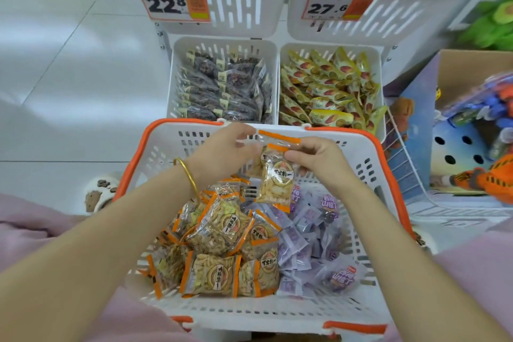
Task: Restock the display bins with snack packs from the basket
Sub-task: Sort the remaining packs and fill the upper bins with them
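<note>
A: Hands?

B: Left hand [222, 144] and right hand [316, 158] are both over the far end of the white slotted plastic basket with orange rim and handles [369, 166]. Fingers are curled. Each hand's thumb and fingertips pinch the top edge of a clear orange-ended snack pack [273, 180], which hangs upright between them, above the basket's contents. A second pack's orange seal strip [279, 137] shows just behind and above, its ends at the same fingertips. I cannot tell which hand bears it.

A: Writing on the held one?

B: Round tan label with black Chinese characters in a vertical band. Too soft to read with certainty.

A: Basket stock?

B: Left half has a heap of matching orange-ended packs [219, 230]. Right half has pale purple sachets [313, 233] with white characters. "山楂丁" appears legible on one.

A: Bins?

B: Four white slotted bins lie beyond the basket.
- Lower left bin [177, 64]: dark-filled clear packs with small cream labels.
- Lower right bin [377, 64]: yellow wrappers with a red-brown picture.
- Upper left bin [249, 3]: orange-bordered price tag [172, 1] reading "22.8". One orange-ended pack is visible inside.
- Upper right bin [402, 8]: tag [333, 7] reading "27.6". A purple pack sits inside.
- The small print on both tags is unreadable.

A: Other?

B: A thin gold bangle [190, 178] is on the left wrist. A cardboard box of toys [472, 64] stands to the right.
</note>
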